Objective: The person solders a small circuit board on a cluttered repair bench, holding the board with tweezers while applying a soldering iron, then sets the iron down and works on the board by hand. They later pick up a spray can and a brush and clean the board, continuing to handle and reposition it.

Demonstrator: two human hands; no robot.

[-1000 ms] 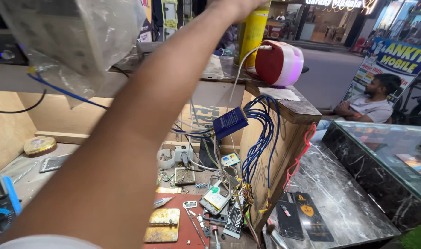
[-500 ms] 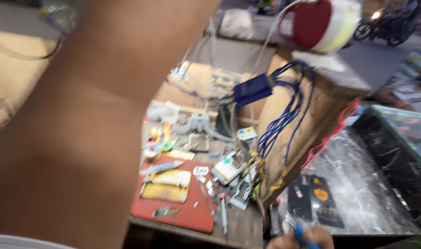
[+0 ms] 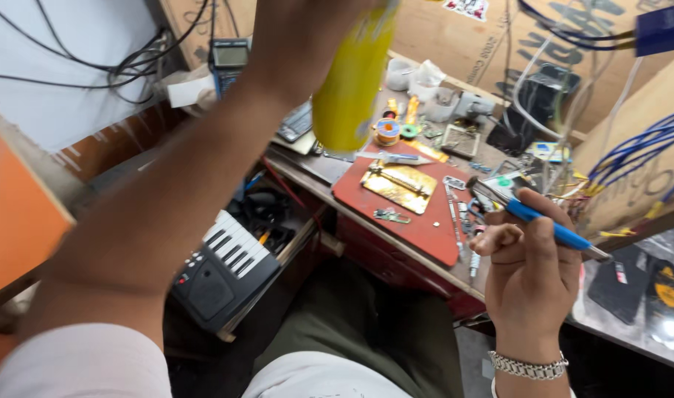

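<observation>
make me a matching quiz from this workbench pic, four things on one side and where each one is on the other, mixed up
Things:
1 yellow can
2 blue-handled tool
3 gold metal plate
4 small keyboard

Places:
a on the red mat
b below the bench edge, to the left
c in the right hand
d raised in the left hand

Pairs: 1-d, 2-c, 3-a, 4-b

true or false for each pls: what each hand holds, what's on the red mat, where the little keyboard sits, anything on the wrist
1. The left hand holds a yellow cylindrical can. True.
2. The right hand is empty. False: it holds a blue-handled slim tool.
3. A gold metal plate lies on the red work mat. True.
4. The small black keyboard with white keys sits on the mat. False: it sits lower, beside the bench.
5. A silver link wristband is on the right wrist. True.
</observation>
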